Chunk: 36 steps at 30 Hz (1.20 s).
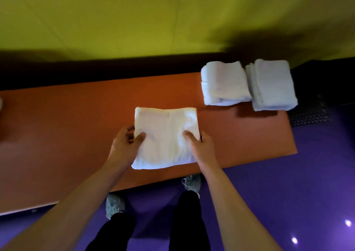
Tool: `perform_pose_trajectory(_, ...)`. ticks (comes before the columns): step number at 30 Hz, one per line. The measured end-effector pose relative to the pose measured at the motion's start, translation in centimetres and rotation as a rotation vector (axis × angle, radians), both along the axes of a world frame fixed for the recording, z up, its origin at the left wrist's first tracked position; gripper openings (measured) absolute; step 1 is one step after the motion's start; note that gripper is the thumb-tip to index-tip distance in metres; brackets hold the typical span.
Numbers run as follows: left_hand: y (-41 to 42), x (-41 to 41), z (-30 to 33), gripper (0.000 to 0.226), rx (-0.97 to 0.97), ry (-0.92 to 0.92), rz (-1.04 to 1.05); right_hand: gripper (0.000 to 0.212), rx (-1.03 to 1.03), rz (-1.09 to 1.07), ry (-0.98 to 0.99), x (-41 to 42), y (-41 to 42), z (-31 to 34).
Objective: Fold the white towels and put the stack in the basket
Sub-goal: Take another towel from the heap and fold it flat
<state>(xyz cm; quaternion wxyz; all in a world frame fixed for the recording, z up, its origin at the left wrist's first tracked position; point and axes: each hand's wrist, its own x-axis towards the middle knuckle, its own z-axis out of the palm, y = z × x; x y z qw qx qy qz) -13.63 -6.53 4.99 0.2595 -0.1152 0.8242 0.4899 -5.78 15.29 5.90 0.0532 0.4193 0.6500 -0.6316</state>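
A folded white towel (165,137) lies flat in the middle of the orange table (67,135). My left hand (124,145) grips its left edge, thumb on top and fingers curled under. My right hand (201,145) grips its right edge the same way. Two more folded white towels rest at the table's far right: one (224,82) beside another (272,84), touching each other. The right one overhangs the table's end. No basket is in view.
A yellow-green wall rises behind the table. A dark mesh object (309,114) sits just past the table's right end. The floor (288,193) is purple and glossy. My feet in grey shoes (192,181) stand under the near table edge.
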Motion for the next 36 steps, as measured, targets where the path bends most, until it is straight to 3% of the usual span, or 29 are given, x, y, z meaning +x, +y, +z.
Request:
perform_pose_trajectory(8, 13.9, 0.7, 1.0, 0.038, 0.052, 0.041, 0.003, 0.016, 0.027, 0.003, 0.023, 0.6, 14.0, 2.3)
perform_pose_trajectory(11, 18.9, 0.1, 1.3, 0.037, 0.076, 0.055, -0.005, 0.004, 0.040, 0.017, 0.067, 0.0, 19.1, 2.5)
perform_pose_trajectory(15, 24.9, -2.0, 1.7, 0.039, 0.099, 0.094, -0.027, 0.005, 0.073, -0.012, 0.096, -1.9, 24.9, 2.8)
perform_pose_trajectory(20, 29.9, -6.2, 1.6, 0.034, 0.064, 0.160, -0.004, 0.023, 0.142, 0.017, 0.148, -5.7, 29.7, 2.2)
perform_pose_trajectory(25, 32.6, -10.6, -0.2, 0.027, -0.001, 0.208, -0.011, 0.014, 0.243, 0.050, 0.127, -10.3, 32.2, -0.2)
perform_pose_trajectory(28, 33.0, -11.8, -1.2, 0.057, -0.130, 0.130, -0.053, 0.040, 0.408, 0.107, 0.073, -11.8, 32.3, -2.1)
perform_pose_trajectory(31, 32.4, -10.7, -1.0, 0.065, -0.275, 0.366, -0.220, 0.064, 0.848, 0.270, 0.112, -11.6, 31.3, -3.0)
perform_pose_trajectory(34, 31.7, -8.7, -0.9, 0.053, -0.370, 0.586, -0.500, 0.058, 1.056, 0.468, 0.207, -10.7, 29.6, -3.4)
perform_pose_trajectory(36, 31.3, -7.4, -1.2, 0.050, -0.432, 0.505, -0.617, 0.051, 1.039, 0.591, 0.170, -9.8, 28.6, -4.0)
